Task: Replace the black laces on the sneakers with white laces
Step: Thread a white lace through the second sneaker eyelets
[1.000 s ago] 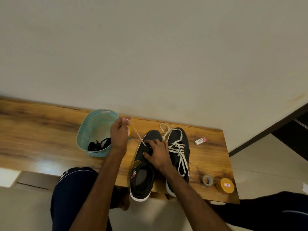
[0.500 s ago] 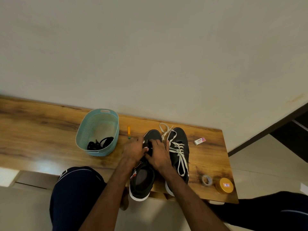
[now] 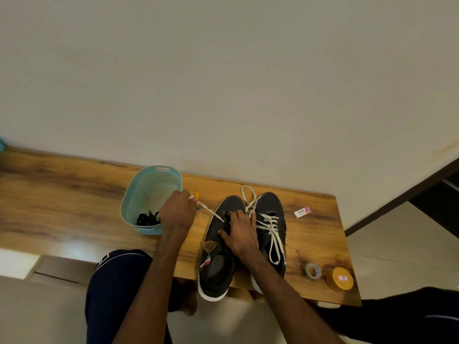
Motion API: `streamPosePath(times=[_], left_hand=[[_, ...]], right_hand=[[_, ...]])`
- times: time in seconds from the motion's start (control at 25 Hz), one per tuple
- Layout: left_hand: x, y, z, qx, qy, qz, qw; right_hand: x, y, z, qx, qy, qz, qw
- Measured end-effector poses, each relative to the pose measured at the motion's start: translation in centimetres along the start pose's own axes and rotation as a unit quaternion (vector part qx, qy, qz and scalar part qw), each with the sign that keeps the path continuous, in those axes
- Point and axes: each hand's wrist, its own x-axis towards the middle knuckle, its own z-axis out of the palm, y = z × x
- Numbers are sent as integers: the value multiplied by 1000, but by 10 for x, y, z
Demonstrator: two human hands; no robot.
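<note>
white lace (image 3: 211, 212): soft, light; judged best pinched at its stiff tip; stretched between both hands.
left hand (image 3: 177, 214): the lace tip is pinched.
right hand (image 3: 239, 234): spread, pressed on the sneaker (image 3: 216, 259) beneath it.

Wide bare wood ran along the table (image 3: 62, 207) left of the basket (image 3: 129, 204), plenty of room out there. The basket stood just beside the left hand (image 3: 177, 214), walling that side. A white lace (image 3: 211, 213) was strung taut from that hand to the left sneaker (image 3: 218, 266), barring the gap, a small pen (image 3: 197, 194) just beyond. The right sneaker (image 3: 270, 207) sat tight against its mate, no way between. Further right, open board up to the eraser (image 3: 301, 212); tape roll (image 3: 313, 270) and yellow tin (image 3: 340, 279) crowded the near corner. The wall (image 3: 223, 95) closed the back.
</note>
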Motion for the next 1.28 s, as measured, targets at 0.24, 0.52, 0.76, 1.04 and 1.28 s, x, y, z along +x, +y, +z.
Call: streamPosePath(times=[0.24, 0.52, 0.76, 1.04, 1.28], left_hand=[[-19, 26, 31, 60, -86, 90, 990], [-22, 38, 52, 176, -109, 108, 972], [-14, 23, 33, 136, -56, 59, 987], [-27, 25, 22, 133, -89, 26, 987], [-34, 18, 3, -3, -43, 12, 999]], right_hand=[[-1, -3, -1, -29, -3, 12, 1000], [2, 5, 1, -27, -7, 12, 1000], [0, 3, 3, -11, 28, 18, 999], [-1, 6, -22, -24, -39, 106, 993], [11, -7, -94, 133, -74, 117, 981]])
